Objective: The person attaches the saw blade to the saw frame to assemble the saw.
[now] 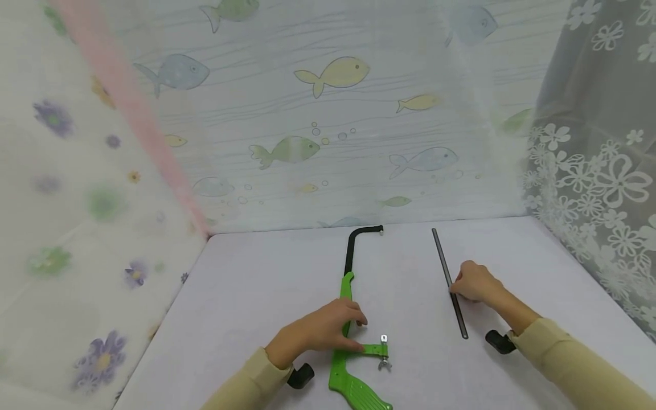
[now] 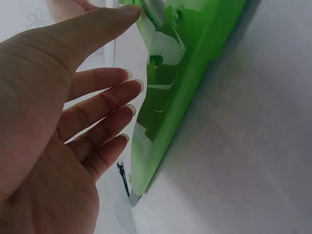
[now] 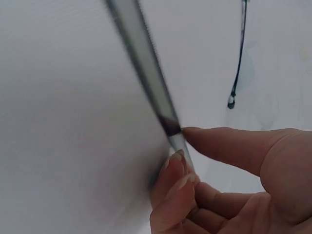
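Note:
A green hacksaw frame (image 1: 365, 393) with a black bent front arm (image 1: 351, 254) lies on the white table without a blade fitted. My left hand (image 1: 324, 327) hovers over its middle, fingers loosely bent; in the left wrist view the thumb reaches the green frame (image 2: 190, 97), while the other fingers stay apart from it. On the right lies a thin grey hacksaw blade (image 1: 459, 315), fine teeth along one edge in the right wrist view. My right hand (image 1: 478, 283) pinches this blade (image 3: 146, 63) near its middle between thumb and fingers.
A wing nut (image 1: 384, 365) and a metal pin (image 1: 384, 339) sit on the frame's short green arm. Black wrist devices (image 1: 300, 376) hang below both sleeves. Behind the table hangs a fish-print curtain (image 1: 328, 188), with flowered cloth (image 1: 77, 228) on the left and lace (image 1: 599, 171) on the right.

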Demonstrator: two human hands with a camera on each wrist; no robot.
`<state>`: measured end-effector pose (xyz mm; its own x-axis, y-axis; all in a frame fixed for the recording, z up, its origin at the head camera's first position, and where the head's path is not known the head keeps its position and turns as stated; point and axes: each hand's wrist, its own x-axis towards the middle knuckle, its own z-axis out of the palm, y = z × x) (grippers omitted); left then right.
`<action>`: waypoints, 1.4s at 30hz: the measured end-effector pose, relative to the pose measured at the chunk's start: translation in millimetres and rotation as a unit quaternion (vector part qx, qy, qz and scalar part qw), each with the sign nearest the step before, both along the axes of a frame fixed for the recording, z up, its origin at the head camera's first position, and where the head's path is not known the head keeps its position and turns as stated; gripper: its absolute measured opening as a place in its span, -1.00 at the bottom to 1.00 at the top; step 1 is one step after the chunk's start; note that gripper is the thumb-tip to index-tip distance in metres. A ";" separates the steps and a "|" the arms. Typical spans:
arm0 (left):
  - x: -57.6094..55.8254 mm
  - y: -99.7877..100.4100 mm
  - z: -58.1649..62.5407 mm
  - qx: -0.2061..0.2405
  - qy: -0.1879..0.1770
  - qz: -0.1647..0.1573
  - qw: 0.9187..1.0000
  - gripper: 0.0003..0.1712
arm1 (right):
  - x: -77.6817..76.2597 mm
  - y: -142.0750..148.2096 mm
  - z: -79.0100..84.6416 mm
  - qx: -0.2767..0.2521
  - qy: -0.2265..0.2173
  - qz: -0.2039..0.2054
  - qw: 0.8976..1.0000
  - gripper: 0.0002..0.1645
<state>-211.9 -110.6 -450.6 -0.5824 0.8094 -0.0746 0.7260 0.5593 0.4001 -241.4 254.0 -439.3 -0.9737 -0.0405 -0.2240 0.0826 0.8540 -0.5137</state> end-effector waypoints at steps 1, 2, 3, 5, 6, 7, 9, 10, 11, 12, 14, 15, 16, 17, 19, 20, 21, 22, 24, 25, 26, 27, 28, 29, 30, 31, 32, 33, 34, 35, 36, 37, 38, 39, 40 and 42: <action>0.7 1.2 0.0 0.001 -0.001 -0.005 1.000 -0.50 | 0.0 -1.5 0.3 -0.005 -0.003 -0.006 1.000 -0.67; 1.3 2.2 -0.1 0.003 0.000 -0.010 1.000 -0.52 | 0.0 -2.9 0.4 -0.009 -0.006 -0.012 1.000 -0.67; 2.0 3.1 0.0 0.005 -0.001 -0.014 1.000 -0.54 | 0.2 -4.2 0.6 -0.011 -0.007 -0.017 1.000 -0.67; 3.1 5.0 0.1 0.004 -0.002 -0.023 1.000 -0.56 | 0.5 -6.3 0.4 -0.015 -0.008 -0.022 1.000 -0.68; 3.8 5.9 -0.1 0.003 -0.003 -0.027 1.000 -0.58 | 0.8 -7.2 0.2 -0.018 -0.009 -0.024 1.000 -0.68; 4.6 6.7 -0.4 0.002 -0.006 -0.030 1.000 -0.59 | 1.1 -7.7 -0.2 -0.019 -0.009 -0.025 0.999 -0.68; 6.1 8.4 -0.1 -0.002 -0.008 -0.035 0.999 -0.63 | 1.8 -8.2 -1.2 -0.024 -0.009 -0.026 0.999 -0.68; 6.9 9.1 0.1 -0.003 -0.011 -0.036 0.999 -0.65 | 2.2 -8.1 -1.6 -0.026 -0.009 -0.027 0.999 -0.68; 7.9 9.9 0.4 -0.004 -0.013 -0.038 0.999 -0.67 | 2.6 -7.8 -2.1 -0.027 -0.009 -0.028 0.999 -0.68; 8.7 10.8 0.7 -0.004 -0.015 -0.038 0.999 -0.68 | 3.2 -7.5 -2.3 -0.027 -0.010 -0.030 0.999 -0.67; 10.0 11.9 2.1 -0.004 -0.017 -0.042 0.999 -0.71 | 3.4 -7.4 -2.3 -0.026 -0.012 -0.031 0.999 -0.66; 10.5 12.4 2.4 -0.003 -0.018 -0.044 0.999 -0.71 | 3.7 -7.3 -2.3 -0.026 -0.013 -0.032 0.999 -0.65; 10.7 12.8 2.4 -0.003 -0.019 -0.046 0.999 -0.72 | 4.2 -7.5 -2.2 -0.025 -0.014 -0.033 0.999 -0.65; 11.0 13.1 2.7 -0.003 -0.019 -0.048 0.999 -0.73 | 4.6 -7.7 -2.2 -0.023 -0.015 -0.034 0.999 -0.64; 11.5 13.6 2.5 -0.002 -0.021 -0.052 0.998 -0.74 | 5.7 -9.0 -1.7 -0.021 -0.017 -0.037 0.999 -0.63; 11.8 13.8 2.6 -0.001 -0.024 -0.054 0.998 -0.74 | 6.2 -9.9 -1.3 -0.018 -0.016 -0.037 0.999 -0.65; 11.8 13.9 2.2 0.000 -0.028 -0.055 0.998 -0.75 | 6.6 -10.9 -0.9 -0.015 -0.017 -0.038 0.999 -0.67; 11.9 14.0 1.7 0.001 -0.030 -0.057 0.998 -0.76 | 7.0 -12.0 -0.2 -0.010 -0.016 -0.037 0.999 -0.69; 12.2 14.2 0.9 0.001 -0.036 -0.059 0.998 -0.77 | 7.7 -14.3 1.9 -0.001 -0.018 -0.036 0.999 -0.74; 12.1 14.4 0.1 0.003 -0.039 -0.060 0.997 -0.77 | 7.9 -15.1 2.8 0.005 -0.018 -0.036 0.999 -0.77; 12.0 14.5 -0.5 0.005 -0.039 -0.061 0.997 -0.78 | 8.1 -15.8 3.6 0.010 -0.018 -0.036 0.999 -0.79; 11.8 14.6 -1.5 0.007 -0.039 -0.063 0.997 -0.78 | 8.2 -16.2 4.1 0.017 -0.017 -0.037 0.999 -0.79; 11.8 14.8 -2.5 0.007 -0.038 -0.064 0.997 -0.79 | 8.6 -16.2 4.4 0.023 -0.016 -0.038 0.999 -0.78; 11.9 15.0 -3.1 0.009 -0.039 -0.065 0.997 -0.79 | 8.9 -16.0 4.4 0.027 -0.016 -0.041 0.999 -0.77; 11.8 15.1 -3.8 0.010 -0.038 -0.067 0.997 -0.80 | 9.2 -15.7 4.2 0.032 -0.014 -0.043 0.998 -0.75; 11.9 15.2 -4.0 0.011 -0.037 -0.067 0.997 -0.80 | 9.4 -15.3 3.5 0.036 -0.013 -0.046 0.998 -0.73; 12.1 15.2 -4.0 0.011 -0.038 -0.067 0.997 -0.81 | 9.7 -15.1 2.7 0.038 -0.011 -0.046 0.998 -0.72; 12.2 15.1 -4.0 0.009 -0.039 -0.066 0.997 -0.81 | 9.9 -15.1 2.1 0.038 -0.010 -0.047 0.998 -0.71; 12.4 15.1 -3.8 0.008 -0.041 -0.064 0.997 -0.81 | 10.1 -15.4 1.6 0.036 -0.010 -0.046 0.998 -0.72; 12.5 15.0 -3.6 0.006 -0.043 -0.062 0.997 -0.82 | 10.4 -15.9 1.2 0.034 -0.010 -0.046 0.998 -0.72; 12.9 14.8 -3.2 0.004 -0.045 -0.062 0.997 -0.82 | 10.6 -16.5 0.7 0.032 -0.011 -0.046 0.998 -0.73; 13.0 14.9 -2.9 0.003 -0.046 -0.061 0.997 -0.82 | 10.6 -17.2 0.6 0.031 -0.011 -0.045 0.998 -0.74; 13.1 14.9 -2.8 0.002 -0.048 -0.060 0.997 -0.82 | 10.7 -17.9 0.7 0.030 -0.012 -0.044 0.999 -0.75; 13.2 15.0 -2.6 0.001 -0.049 -0.060 0.997 -0.82 | 10.8 -18.5 1.1 0.030 -0.012 -0.044 0.998 -0.75; 13.4 15.1 -2.4 0.000 -0.050 -0.060 0.997 -0.82 | 10.8 -19.0 1.4 0.031 -0.013 -0.043 0.999 -0.75; 13.7 15.3 -2.0 -0.001 -0.051 -0.061 0.997 -0.82 | 10.8 -19.2 2.1 0.032 -0.012 -0.042 0.998 -0.75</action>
<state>-198.1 -95.2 -452.6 -0.4687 0.8738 -0.1297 0.7445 0.4697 0.4743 -230.6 234.8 -437.2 -0.9672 0.0572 -0.2474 0.1680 0.8747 -0.4546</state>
